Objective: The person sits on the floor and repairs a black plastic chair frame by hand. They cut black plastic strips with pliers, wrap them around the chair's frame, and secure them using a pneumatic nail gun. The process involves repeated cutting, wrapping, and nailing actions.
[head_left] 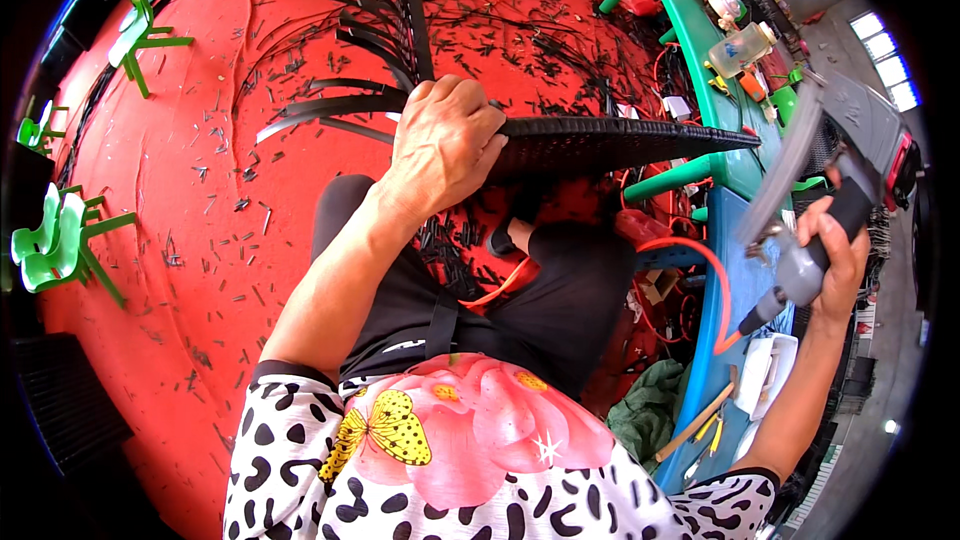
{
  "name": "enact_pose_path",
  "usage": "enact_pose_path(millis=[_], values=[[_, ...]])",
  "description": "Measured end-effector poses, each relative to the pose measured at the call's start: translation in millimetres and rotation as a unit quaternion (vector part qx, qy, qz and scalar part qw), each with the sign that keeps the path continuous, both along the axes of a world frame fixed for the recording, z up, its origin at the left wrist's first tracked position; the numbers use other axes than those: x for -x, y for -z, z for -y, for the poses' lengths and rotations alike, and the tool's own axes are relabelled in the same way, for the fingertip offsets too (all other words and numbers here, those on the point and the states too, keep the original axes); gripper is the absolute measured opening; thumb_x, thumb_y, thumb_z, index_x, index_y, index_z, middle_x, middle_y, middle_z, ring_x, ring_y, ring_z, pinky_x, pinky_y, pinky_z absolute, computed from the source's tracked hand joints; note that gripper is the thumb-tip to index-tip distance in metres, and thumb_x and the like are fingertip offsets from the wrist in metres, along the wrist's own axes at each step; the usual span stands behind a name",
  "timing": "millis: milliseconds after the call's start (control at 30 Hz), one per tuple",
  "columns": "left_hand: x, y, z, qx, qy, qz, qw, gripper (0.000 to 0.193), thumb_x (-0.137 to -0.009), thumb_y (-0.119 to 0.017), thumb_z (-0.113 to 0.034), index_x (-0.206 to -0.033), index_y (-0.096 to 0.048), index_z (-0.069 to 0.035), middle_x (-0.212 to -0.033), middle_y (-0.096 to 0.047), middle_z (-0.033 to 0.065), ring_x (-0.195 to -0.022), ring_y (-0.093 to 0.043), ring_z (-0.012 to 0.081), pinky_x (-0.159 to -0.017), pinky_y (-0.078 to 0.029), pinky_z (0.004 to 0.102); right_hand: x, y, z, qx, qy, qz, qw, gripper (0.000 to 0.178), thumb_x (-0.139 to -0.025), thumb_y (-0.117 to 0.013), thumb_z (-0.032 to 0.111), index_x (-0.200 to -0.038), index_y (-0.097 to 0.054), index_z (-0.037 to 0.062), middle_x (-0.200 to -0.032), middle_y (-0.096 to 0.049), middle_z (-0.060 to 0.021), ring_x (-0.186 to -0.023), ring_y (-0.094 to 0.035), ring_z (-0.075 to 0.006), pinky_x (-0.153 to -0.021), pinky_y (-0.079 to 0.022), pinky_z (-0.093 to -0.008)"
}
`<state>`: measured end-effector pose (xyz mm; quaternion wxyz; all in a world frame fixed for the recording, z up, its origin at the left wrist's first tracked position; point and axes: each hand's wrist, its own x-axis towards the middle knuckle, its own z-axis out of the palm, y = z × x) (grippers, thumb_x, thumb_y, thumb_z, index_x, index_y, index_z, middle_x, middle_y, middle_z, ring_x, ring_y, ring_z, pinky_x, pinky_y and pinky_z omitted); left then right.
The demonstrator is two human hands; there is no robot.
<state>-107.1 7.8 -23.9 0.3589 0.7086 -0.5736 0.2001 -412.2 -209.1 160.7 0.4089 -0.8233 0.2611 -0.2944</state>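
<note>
My left hand (445,145) is closed on the corner of a black woven panel (610,145), which slopes across my knees toward the green table. Loose black strips (350,105) fan out leftward beyond that hand, along a dark upright edge of the piece. Over the blue bench at the right, my right hand (840,265) is wrapped around the handle of a grey and black pneumatic staple gun (855,205). An orange air hose (722,285) runs from the gun's lower end. Motion smears part of the gun, and it is apart from the panel.
Black strip offcuts (445,250) litter the red floor (170,160). Green chairs (65,240) stand at left. On the green table (690,15) sit a clear jar (742,48) and small tools. The blue bench (715,380) bears a white tray (766,375); a green cloth (645,405) lies beside it.
</note>
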Motion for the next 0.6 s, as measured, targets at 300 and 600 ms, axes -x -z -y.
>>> enact_pose_path(millis=[300, 600], values=[[3.8, 3.5, -0.9, 0.013, 0.012, -0.009, 1.000, 0.018, -0.071, -0.070, -0.017, -0.085, -0.064, -0.008, -0.084, -0.054, 0.0060, -0.087, -0.054, 0.0260, -0.077, -0.041, 0.0391, -60.8, 50.5, -110.4, -0.299, -0.143, -0.134, 0.934, 0.020, -0.066, -0.069, 0.016, -0.073, -0.059, -0.0003, -0.066, -0.059, -0.0077, -0.060, -0.057, -0.0143, -0.058, -0.046, -0.0279], [5.6, 2.6, -1.4, 0.017, 0.016, -0.028, 0.999, 0.018, -0.068, -0.069, -0.016, -0.083, -0.065, -0.007, -0.084, -0.054, 0.0051, -0.087, -0.053, 0.0250, -0.077, -0.041, 0.0383, -73.6, 66.0, -119.3, -0.342, -0.165, -0.135, 0.915, 0.018, -0.069, -0.068, 0.014, -0.076, -0.059, 0.0000, -0.068, -0.059, -0.0076, -0.062, -0.058, -0.0144, -0.060, -0.046, -0.0280]])
